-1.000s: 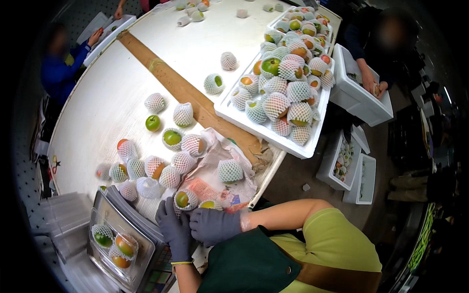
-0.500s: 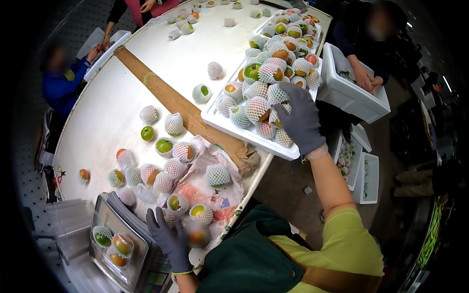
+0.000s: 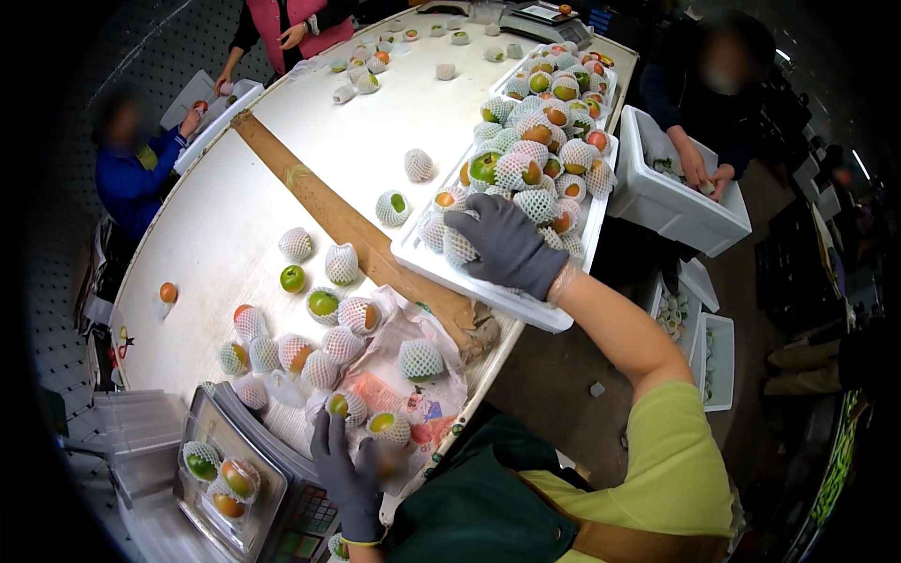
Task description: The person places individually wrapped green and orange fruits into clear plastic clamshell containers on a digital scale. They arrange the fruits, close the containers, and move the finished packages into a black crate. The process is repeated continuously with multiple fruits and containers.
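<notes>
My right hand [image 3: 514, 246], in a grey glove, curls over the near left corner of a white foam tray [image 3: 488, 289]. Its fingers wrap round a tomato in a white foam net [image 3: 457, 248]. Many more netted tomatoes [image 3: 535, 129], green to orange, are heaped in that tray. My left hand [image 3: 347, 474], gloved alike, has its fingers apart beside a netted tomato [image 3: 389, 428] at the table's near edge. Something blurred lies by its thumb. Left of it, a clear tray of several netted tomatoes [image 3: 223, 479] rests on a scale [image 3: 305, 507].
Netted tomatoes and a bare green tomato [image 3: 292, 279] are scattered on the white table [image 3: 206, 235]. A brown cardboard strip [image 3: 338, 208] crosses it. Stacked clear trays [image 3: 141, 422] stand at left. Other people work around the table; one reaches into a foam box [image 3: 657, 192] at right.
My right hand has moved left across the heap to the tray's near left corner. A tomato by the table's left edge lies farther away. My left hand has shifted little.
</notes>
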### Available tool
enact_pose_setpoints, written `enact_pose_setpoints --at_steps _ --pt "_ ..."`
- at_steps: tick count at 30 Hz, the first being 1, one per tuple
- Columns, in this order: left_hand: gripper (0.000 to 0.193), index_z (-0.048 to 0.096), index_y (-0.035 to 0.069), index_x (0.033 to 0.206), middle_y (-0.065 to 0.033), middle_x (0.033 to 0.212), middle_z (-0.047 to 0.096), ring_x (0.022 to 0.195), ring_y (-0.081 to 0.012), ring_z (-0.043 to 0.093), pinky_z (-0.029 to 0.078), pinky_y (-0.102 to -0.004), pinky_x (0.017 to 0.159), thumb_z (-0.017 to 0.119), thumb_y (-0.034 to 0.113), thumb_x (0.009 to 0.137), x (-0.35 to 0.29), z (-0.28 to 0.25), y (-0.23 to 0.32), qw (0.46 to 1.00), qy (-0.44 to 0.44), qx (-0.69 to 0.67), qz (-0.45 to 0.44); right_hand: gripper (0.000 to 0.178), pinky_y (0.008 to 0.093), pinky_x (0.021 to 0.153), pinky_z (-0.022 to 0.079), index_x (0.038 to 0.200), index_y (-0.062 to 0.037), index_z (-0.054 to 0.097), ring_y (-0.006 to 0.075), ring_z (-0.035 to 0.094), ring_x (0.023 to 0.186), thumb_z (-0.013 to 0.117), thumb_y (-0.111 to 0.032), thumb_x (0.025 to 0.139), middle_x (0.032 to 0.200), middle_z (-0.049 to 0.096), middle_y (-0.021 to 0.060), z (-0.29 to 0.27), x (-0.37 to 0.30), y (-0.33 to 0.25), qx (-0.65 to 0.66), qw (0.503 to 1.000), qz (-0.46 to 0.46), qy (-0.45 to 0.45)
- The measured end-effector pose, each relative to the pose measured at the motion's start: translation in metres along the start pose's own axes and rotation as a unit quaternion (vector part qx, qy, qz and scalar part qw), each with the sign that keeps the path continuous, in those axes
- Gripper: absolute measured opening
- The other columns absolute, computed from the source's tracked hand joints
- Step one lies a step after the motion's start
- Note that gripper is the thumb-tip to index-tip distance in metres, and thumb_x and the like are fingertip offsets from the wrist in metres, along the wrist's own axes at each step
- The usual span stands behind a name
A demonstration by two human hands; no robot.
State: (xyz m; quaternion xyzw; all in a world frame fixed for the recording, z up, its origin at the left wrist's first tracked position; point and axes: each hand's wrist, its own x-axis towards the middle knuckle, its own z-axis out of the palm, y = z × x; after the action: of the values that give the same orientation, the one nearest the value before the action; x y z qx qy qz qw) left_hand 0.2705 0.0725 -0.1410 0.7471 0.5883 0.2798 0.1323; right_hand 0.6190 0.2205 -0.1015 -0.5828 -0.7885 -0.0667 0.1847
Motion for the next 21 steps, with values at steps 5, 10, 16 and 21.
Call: enact_pose_setpoints --at_steps 5,10,16,21 --pt "0.054 0.049 0.002 0.129 -0.0194 0.134 0.048 0.124 -0.0345 0.048 0.039 -0.0407 0.102 0.067 0.004 0.079 0.009 0.010 0.012 0.997 -0.020 -0.058 0.042 0.056 0.0330 0.088 0.047 0.129 -0.0097 0.045 0.0196 0.054 0.104 0.069 -0.019 0.079 0.115 0.052 0.0115 0.021 -0.020 -0.073 0.589 0.795 0.120 -0.078" --pt "0.065 0.045 0.002 0.133 -0.0150 0.132 0.048 0.115 -0.0263 0.052 0.044 -0.0361 0.095 0.075 0.009 0.076 0.008 0.019 0.032 0.983 0.065 -0.169 -0.023 0.051 0.0253 0.082 0.046 0.136 -0.0086 0.039 0.0095 0.052 0.098 0.058 -0.014 0.089 0.112 0.053 0.0061 0.052 -0.056 -0.183 0.843 0.415 0.240 -0.243" --pt "0.056 0.047 0.001 0.129 -0.0121 0.124 0.052 0.109 -0.0212 0.054 0.044 -0.0328 0.093 0.071 0.005 0.079 -0.009 0.009 -0.003 0.972 0.082 -0.207 -0.073 0.051 0.0292 0.095 0.043 0.141 -0.0056 0.033 0.0160 0.051 0.110 0.045 -0.033 0.100 0.130 0.049 0.0091 0.055 -0.059 -0.210 0.772 0.546 0.139 -0.295" --pt "0.055 0.050 0.001 0.126 -0.0134 0.123 0.054 0.111 -0.0274 0.055 0.043 -0.0369 0.096 0.074 0.012 0.077 0.012 -0.003 0.013 0.981 0.015 -0.193 -0.030 0.057 0.0340 0.094 0.045 0.137 -0.0099 0.041 0.0234 0.058 0.107 0.053 -0.044 0.093 0.122 0.057 0.0170 0.044 -0.034 -0.180 0.586 0.664 0.017 -0.465"
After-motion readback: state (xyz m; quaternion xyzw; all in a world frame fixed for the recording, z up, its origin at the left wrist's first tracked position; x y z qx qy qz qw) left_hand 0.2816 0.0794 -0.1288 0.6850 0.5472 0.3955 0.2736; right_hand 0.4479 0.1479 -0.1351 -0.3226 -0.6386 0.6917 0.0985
